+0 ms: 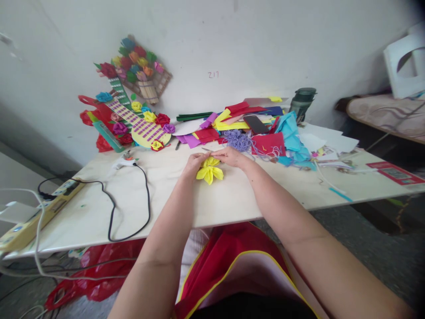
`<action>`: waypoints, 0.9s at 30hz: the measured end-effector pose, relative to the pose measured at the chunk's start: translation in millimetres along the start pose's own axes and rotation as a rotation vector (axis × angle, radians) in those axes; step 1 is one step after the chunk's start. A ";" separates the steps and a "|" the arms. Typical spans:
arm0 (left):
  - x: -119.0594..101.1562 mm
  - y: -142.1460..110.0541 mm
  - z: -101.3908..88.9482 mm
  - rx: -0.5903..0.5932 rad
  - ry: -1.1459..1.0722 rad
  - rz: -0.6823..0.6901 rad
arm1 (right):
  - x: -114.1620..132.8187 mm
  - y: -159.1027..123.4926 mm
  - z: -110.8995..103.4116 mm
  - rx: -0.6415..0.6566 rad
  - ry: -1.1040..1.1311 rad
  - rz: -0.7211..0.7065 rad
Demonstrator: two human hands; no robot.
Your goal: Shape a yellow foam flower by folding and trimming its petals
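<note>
A yellow crepe-paper flower with several spread petals is between my hands, just above or on the table. My left hand grips it along its left and far side, fingers closed. From the right, my right hand pinches at its far edge, fingertips almost meeting those of the left. A thin dark sliver sticks out by the fingertips; what it is I cannot make out. Beyond the right hand lies a tangle of purple yarn.
Colored crepe paper, a phone and a dark bottle line the wall. Flower-decorated crafts, a glue bottle and a glue gun with a looping black cord stand left. A power strip lies along the left edge.
</note>
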State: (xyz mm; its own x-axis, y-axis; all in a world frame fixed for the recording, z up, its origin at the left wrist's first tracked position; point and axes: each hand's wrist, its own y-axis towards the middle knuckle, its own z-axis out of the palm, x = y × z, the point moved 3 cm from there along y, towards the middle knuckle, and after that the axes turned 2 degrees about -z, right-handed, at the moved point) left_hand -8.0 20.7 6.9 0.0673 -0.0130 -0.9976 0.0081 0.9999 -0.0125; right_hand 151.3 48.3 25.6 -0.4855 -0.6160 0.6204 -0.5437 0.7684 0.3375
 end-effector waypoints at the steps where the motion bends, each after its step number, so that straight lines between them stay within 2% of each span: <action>1: -0.4 -0.9 0.4 0.009 -0.011 -0.002 | -0.1 0.0 0.2 0.003 0.005 -0.002; 7: -1.5 -2.8 0.6 0.048 -0.053 -0.007 | -2.2 0.1 1.1 0.002 0.066 0.002; 13: -1.4 -1.3 -1.3 0.031 -0.063 -0.042 | -2.2 0.3 1.5 0.024 0.124 -0.008; 21: -4.2 -4.5 0.0 0.009 -0.052 -0.033 | -1.6 0.3 0.4 0.048 0.101 -0.055; 27: -3.9 -2.7 -0.9 0.018 -0.049 -0.025 | -0.6 0.1 0.6 0.032 0.058 -0.035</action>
State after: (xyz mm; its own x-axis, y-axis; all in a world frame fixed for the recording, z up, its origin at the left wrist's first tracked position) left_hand -9.2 18.1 10.8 0.1159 -0.0390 -0.9925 0.0284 0.9990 -0.0359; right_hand 151.2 48.6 24.8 -0.4255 -0.6305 0.6492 -0.5820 0.7400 0.3371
